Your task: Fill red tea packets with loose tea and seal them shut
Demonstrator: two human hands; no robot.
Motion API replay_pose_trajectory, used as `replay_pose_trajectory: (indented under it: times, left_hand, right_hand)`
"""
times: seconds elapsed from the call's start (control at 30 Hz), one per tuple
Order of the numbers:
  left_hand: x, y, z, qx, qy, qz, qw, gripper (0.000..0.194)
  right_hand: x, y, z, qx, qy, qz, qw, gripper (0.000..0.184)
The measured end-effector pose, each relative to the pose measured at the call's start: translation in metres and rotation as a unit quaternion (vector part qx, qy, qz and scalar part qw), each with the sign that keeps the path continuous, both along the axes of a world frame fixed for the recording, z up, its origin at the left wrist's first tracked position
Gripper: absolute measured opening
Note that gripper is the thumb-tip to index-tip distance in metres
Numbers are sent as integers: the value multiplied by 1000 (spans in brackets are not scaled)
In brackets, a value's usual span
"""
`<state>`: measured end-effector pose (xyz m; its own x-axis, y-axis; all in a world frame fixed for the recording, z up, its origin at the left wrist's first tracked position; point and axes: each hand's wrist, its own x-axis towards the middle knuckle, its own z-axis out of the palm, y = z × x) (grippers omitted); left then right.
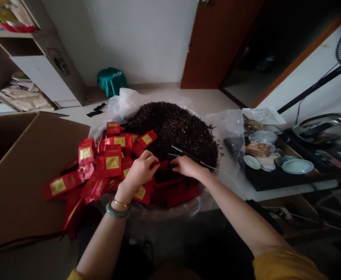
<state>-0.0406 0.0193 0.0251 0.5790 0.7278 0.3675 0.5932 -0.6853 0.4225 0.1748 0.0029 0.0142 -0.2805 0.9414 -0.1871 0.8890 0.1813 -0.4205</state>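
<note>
A large heap of dark loose tea leaves [185, 126] lies in a wide round container lined with clear plastic [128, 99]. Red packets with gold labels [113, 163] are piled over its left side. My left hand [143, 167] has its fingers closed at the edge of a red packet [163, 165] low over the container. Facing it, my right hand [186, 166] has curled fingers beside that packet; what they hold, if anything, is hidden. A slim black device [185, 151] with a white cable lies just behind my right hand. More red packets [176, 192] lie in shadow below both hands.
An open cardboard box [36, 167] stands at the left. To the right, a low table [264, 184] carries bowls, a plastic tub [259, 149] and a glass lid [325, 128]. Behind are a teal-covered stool [112, 81] and a brown door [214, 42].
</note>
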Motion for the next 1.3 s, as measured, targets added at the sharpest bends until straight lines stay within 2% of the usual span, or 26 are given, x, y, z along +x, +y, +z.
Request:
replay_pose_trajectory:
  times: [0.07, 0.13, 0.23, 0.3, 0.4, 0.47, 0.5, 0.57, 0.63, 0.7, 0.77, 0.9, 1.0, 1.1, 1.2, 1.3]
  left_hand:
    - [0, -1, 2, -4, 41, -3, 999, 7]
    - [0, -3, 4, 2, 91, -9, 996, 9]
    - [-2, -4, 7, 15, 150, 1, 989, 11]
    - [-3, -3, 7, 19, 164, 10, 986, 11]
    - [-3, -2, 5, 22, 148, 12, 989, 10]
    - [-2, 0, 2, 29, 118, 6, 993, 9]
    - [-1, 1, 0, 34, 99, 2, 994, 8]
    - [0, 2, -4, 46, 54, -9, 997, 6]
    - [2, 1, -7, 42, 4, -17, 999, 6]
    - [3, 1, -8, 10, -44, -25, 999, 5]
    - [5, 0, -8, -34, -89, -21, 995, 10]
    - [7, -1, -6, -136, -180, 48, 973, 43]
    - [7, 0, -3, -216, -220, 78, 948, 42]
    - [6, 3, 0, -290, -253, 57, 921, 39]
    - [5, 4, 3, -360, -304, 30, 882, 42]
    - [6, 3, 4, -414, -352, 42, 838, 42]
  right_hand:
    - [-6, 0, -13, -50, -49, 29, 997, 40]
    - [-13, 1, -21, -63, -68, 29, 995, 44]
    - [-19, 2, -24, -59, -66, 15, 996, 34]
    - [-19, 0, -21, -30, -39, -12, 999, 31]
    - [-17, -8, -12, 64, 104, -53, 991, 51]
    - [-18, -14, -6, 126, 198, -35, 971, 66]
    - [-20, -15, -4, 147, 221, -21, 964, 68]
    - [-23, -16, -2, 174, 241, -29, 954, 59]
    - [-26, -12, -2, 178, 260, -76, 946, 47]
    - [-26, -8, -3, 172, 281, -106, 938, 36]
    - [-25, -6, -3, 166, 295, -105, 935, 25]
    - [-25, -8, -2, 163, 318, -105, 928, 9]
    - [-25, -10, 1, 169, 329, -100, 924, 8]
    - [-24, -12, 7, 164, 353, -95, 916, 9]
    - [-21, -14, 14, 125, 391, -95, 907, 10]
    - [-19, -17, 18, 88, 422, -95, 897, 13]
